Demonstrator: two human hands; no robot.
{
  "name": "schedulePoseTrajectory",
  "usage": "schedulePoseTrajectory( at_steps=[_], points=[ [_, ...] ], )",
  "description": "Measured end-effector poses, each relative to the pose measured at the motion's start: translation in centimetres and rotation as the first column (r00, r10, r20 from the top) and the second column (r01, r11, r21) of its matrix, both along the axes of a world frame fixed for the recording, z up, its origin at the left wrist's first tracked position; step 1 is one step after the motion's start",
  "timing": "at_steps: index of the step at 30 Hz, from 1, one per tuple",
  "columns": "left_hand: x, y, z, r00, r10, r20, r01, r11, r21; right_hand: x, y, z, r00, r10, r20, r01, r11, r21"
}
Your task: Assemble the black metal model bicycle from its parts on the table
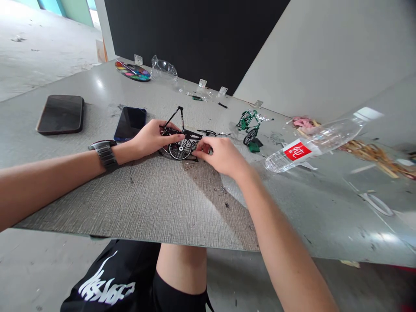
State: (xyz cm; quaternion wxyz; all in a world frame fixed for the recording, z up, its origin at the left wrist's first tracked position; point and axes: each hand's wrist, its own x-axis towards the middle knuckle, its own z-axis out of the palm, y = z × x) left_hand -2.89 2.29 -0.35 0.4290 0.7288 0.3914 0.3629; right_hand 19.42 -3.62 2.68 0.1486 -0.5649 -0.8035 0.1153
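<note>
A black miniature bicycle (181, 148) with white-rimmed wheels lies on the table in front of me. My left hand (157, 136) is closed on its frame, thumb along the top and fingers behind it. At its right side, my right hand (219, 152) pinches close to the lower part beside a wheel; the fingertips hide what they hold, if anything. Tiny screw-like bits (189, 166) lie just below the bicycle. To the right stands a green miniature bicycle (249, 125), with a small green piece (254, 147) at its foot.
A clear bottle with a red label (297, 150) lies at the right, near bundled sticks (377, 156). On the left are a dark phone (130, 123) and a dark flat square device (61, 114). A paint palette (133, 71) and clear plastic packaging (164, 69) sit by the black panel (195, 39).
</note>
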Motion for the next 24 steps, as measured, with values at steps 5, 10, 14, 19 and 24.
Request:
schedulePoseTrajectory(
  at_steps=[5,10,14,19,24],
  points=[
    [0.0,0.0,0.0,1.0,0.02,-0.023,-0.02,0.999,0.027,1.2,0.4,-0.4,0.984,-0.133,0.119,0.121,0.987,0.106],
    [-0.1,0.1,0.0,1.0,0.001,-0.024,-0.001,0.999,0.032,1.5,0.6,-1.1,0.979,-0.136,0.154,0.127,0.99,0.067],
    [-0.1,0.1,0.0,0.999,-0.005,-0.031,0.006,0.999,0.05,1.3,0.5,-0.9,0.981,-0.12,0.155,0.111,0.992,0.068],
    [-0.1,0.2,-0.1,0.999,-0.007,-0.045,0.009,0.999,0.052,1.2,0.6,-0.8,0.981,-0.132,0.145,0.127,0.991,0.043],
    [-0.1,0.2,-0.1,0.999,-0.013,-0.032,0.014,0.999,0.041,1.3,0.7,-0.9,0.981,-0.123,0.15,0.119,0.992,0.036]
  ],
)
